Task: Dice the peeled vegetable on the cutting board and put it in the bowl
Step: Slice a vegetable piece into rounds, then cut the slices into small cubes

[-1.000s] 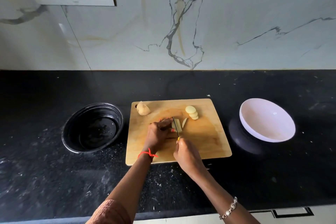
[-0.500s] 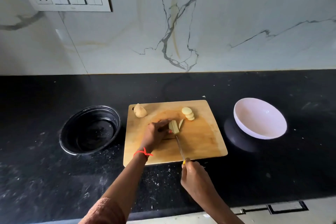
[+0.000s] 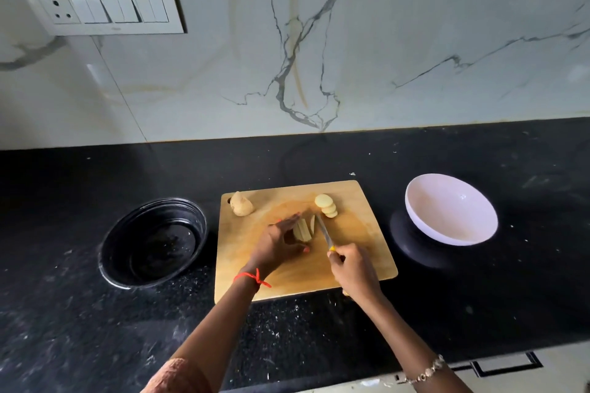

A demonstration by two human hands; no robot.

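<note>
A wooden cutting board [image 3: 360, 252] lies on the black counter. Mid-board, my left hand [image 3: 277, 246] holds a stack of pale potato strips [image 3: 301, 231] between fingers and thumb. My right hand [image 3: 354, 268] grips a yellow-handled knife [image 3: 325, 232], whose blade lies along the right side of the strips. A fan of round potato slices [image 3: 326, 205] rests at the board's back right. A peeled potato chunk [image 3: 241, 203] sits at the back left corner. A white bowl [image 3: 450, 209] stands to the right of the board.
A black bowl [image 3: 153, 242] sits on the counter left of the board. Behind the counter rises a marble wall with a switch panel [image 3: 102, 8] at upper left. The counter's front edge runs close to my arms, with a drawer handle [image 3: 504, 364] below.
My right hand pulled the knife back toward the board's front edge, then brought it forward again to the right side of the strips. My left hand stayed on the strips.
</note>
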